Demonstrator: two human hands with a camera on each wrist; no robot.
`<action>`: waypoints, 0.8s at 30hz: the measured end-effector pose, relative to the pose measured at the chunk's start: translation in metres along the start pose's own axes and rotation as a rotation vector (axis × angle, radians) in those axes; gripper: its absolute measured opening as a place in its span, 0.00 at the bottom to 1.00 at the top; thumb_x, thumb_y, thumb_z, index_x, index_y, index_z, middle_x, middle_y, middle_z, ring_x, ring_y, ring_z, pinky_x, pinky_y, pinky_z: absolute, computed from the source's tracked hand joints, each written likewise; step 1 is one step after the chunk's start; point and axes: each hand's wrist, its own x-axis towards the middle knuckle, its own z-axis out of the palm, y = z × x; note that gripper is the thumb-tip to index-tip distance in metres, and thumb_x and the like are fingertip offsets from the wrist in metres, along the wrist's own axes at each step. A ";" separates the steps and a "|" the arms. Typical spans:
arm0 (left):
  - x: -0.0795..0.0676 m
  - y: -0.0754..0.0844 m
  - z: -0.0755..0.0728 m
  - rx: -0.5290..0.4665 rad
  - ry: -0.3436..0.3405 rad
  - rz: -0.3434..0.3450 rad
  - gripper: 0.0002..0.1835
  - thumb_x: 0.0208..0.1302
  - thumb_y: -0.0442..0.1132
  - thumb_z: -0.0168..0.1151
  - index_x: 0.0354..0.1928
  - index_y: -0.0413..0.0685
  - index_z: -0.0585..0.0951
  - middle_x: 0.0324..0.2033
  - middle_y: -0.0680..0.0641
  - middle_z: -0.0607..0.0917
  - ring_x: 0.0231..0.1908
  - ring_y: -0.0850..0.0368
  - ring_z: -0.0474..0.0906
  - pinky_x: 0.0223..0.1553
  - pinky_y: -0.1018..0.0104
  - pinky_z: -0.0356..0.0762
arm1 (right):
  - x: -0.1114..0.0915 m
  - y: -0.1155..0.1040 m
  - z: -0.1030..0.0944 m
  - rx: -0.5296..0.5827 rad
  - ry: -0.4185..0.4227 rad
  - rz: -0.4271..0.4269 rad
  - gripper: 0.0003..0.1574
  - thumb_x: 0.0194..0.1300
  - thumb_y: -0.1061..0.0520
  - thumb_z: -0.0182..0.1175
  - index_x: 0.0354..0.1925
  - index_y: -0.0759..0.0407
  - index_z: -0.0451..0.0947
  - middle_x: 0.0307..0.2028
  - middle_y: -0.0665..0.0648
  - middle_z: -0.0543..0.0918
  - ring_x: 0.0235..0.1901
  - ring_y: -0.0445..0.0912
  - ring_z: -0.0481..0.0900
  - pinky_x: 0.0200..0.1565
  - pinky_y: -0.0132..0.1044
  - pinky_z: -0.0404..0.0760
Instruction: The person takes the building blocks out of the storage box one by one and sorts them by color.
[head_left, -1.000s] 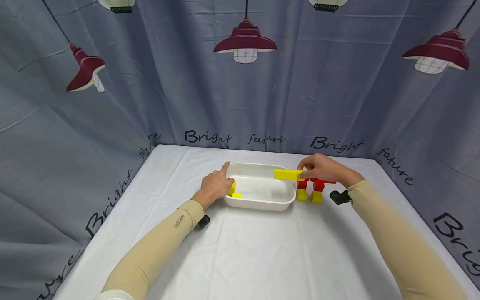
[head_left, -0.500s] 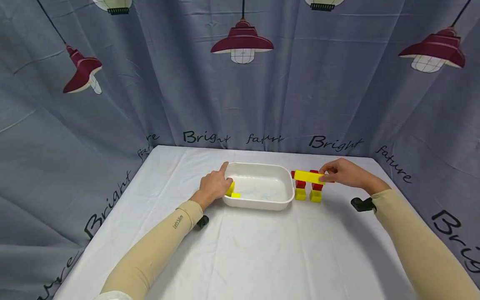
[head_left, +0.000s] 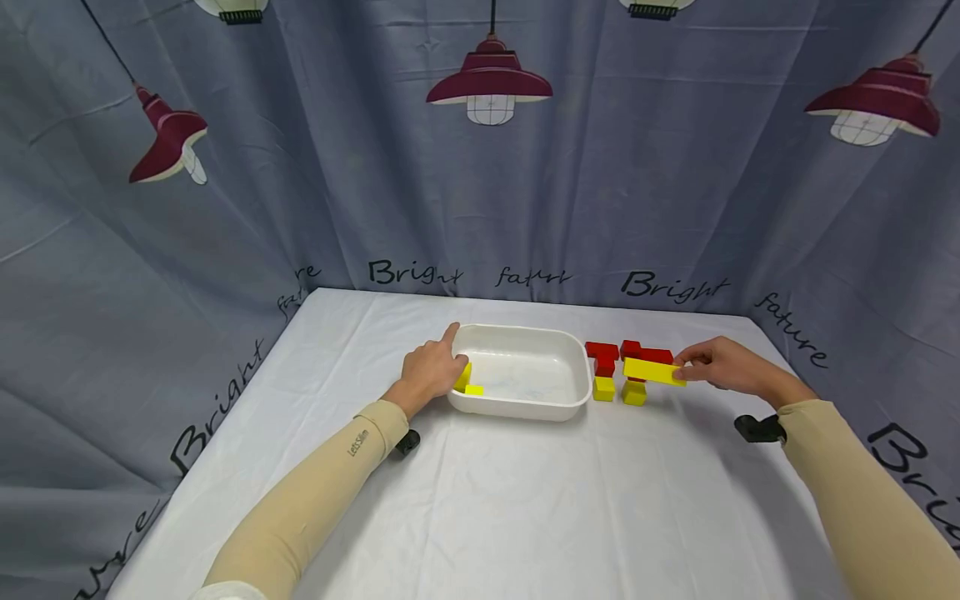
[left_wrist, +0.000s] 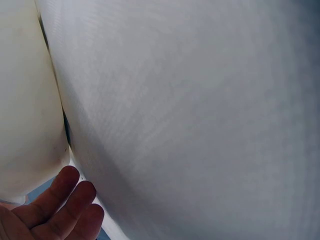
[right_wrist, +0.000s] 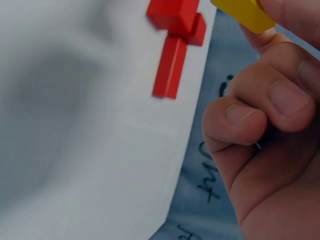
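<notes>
In the head view my right hand pinches one end of a long yellow block between thumb and fingers. The block lies sideways over the right stack, overlapping a red block there; its end also shows in the right wrist view. My left hand grips the left end of a white tray, thumb over the rim and index finger stretched along it. Small yellow blocks lie inside, beneath the thumb. In the left wrist view, bent fingers sit beside the tray's outer wall.
Right of the tray, a red block stands behind a yellow cube. Another yellow cube is beside it, with red bars farther back. A white cloth covers the table; a printed curtain hangs behind.
My right hand has moved right and slightly toward me with the long yellow block, from over the tray's right end to over the right stack. My left hand and the tray stay put.
</notes>
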 end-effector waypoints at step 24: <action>0.001 0.000 0.001 -0.009 0.008 -0.001 0.36 0.72 0.54 0.48 0.79 0.58 0.54 0.43 0.42 0.86 0.33 0.49 0.79 0.41 0.49 0.79 | -0.010 0.066 0.012 0.098 -0.096 0.170 0.36 0.66 0.44 0.65 0.60 0.69 0.76 0.26 0.53 0.72 0.20 0.46 0.66 0.28 0.37 0.65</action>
